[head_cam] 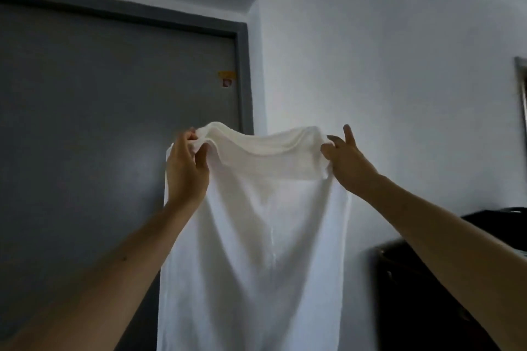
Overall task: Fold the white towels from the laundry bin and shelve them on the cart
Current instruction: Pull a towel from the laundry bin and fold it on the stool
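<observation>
Now both hands raised: left hand (186,169) grips white towel (256,236) top corner, right hand (346,162) pinches other corner. Towel hangs spread before grey door (114,122) and wall. Step, likely: squaring for first fold; next, bring corners together evenly.

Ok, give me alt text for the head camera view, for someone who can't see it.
A person's left hand and right hand hold a white towel up by its top corners so it hangs straight down. Behind it are a grey door on the left and a white wall.
</observation>
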